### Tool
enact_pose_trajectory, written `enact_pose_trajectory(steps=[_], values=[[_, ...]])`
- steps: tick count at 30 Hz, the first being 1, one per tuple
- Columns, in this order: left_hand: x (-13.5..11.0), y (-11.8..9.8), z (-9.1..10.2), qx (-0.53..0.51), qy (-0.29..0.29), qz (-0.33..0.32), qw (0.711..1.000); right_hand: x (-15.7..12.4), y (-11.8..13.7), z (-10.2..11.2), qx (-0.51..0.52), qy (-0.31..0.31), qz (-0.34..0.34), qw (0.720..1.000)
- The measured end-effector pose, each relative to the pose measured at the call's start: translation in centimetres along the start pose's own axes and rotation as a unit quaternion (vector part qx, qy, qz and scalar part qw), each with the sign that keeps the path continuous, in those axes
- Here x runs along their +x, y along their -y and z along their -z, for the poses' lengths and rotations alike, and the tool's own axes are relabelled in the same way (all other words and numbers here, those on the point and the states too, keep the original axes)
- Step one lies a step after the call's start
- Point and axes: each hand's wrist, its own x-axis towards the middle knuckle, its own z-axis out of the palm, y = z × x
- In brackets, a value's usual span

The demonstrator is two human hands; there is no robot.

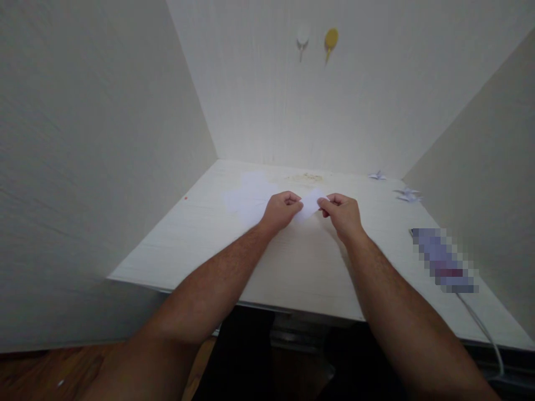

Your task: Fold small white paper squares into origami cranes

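Both my hands meet over the middle of a white table (292, 262). My left hand (283, 209) pinches the left edge of a small white piece of paper (311, 203), fingers curled closed. My right hand (340, 213) pinches its right edge, fingers closed as well. The paper sits just above the tabletop between the two hands. More white paper sheets (248, 197) lie flat on the table to the left of my left hand.
Small folded paper figures (407, 194) and another (377, 176) rest at the far right of the table. A blurred-out object (443, 259) with a white cable (480, 326) lies on the right. Two hooks, white (302, 38) and yellow (331, 40), hang on the back wall. Walls enclose three sides.
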Motion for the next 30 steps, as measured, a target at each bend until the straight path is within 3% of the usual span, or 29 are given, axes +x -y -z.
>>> enact_pose_trajectory(steps=[21,30], values=[[-0.19,-0.38,-0.01,-0.068,-0.034,0.005,0.997,-0.01,0.03,-0.09,0.098,0.05,0.006,0.994],[0.02,-0.11,-0.07,-0.058,-0.03,0.004,0.998,0.11,-0.16,-0.09,0.07,0.052,0.003,0.996]])
